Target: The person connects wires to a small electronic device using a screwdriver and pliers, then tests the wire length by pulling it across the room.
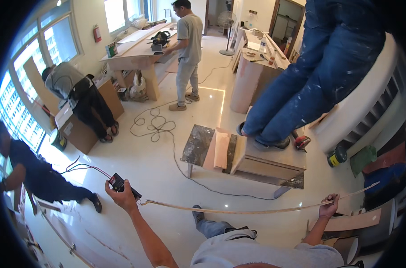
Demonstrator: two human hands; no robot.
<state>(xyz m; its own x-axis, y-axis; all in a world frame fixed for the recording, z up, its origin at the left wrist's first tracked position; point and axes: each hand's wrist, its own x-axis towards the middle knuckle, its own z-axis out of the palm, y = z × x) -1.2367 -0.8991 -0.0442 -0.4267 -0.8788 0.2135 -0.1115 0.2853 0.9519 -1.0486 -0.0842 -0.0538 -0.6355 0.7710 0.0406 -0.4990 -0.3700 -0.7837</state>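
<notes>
My left hand [122, 197] is closed around a small black power supply box [118, 181]. Red and black wires [93, 167] trail from its far end toward the left. From the near end a short lead runs to a long, thin, pale strip [238, 211], which looks like an LED strip. It stretches across in front of me, sagging slightly in the middle. On the right, my right hand [329, 206] grips this strip with curled fingers, and its free end sticks out beyond the hand.
A person in paint-spotted jeans [319, 80] stands on a low wooden cabinet [270, 167] ahead right. Three more people work at the left and far side. A black cable [175, 147] lies looped on the floor. Green-labelled buckets [337, 157] stand near the right wall.
</notes>
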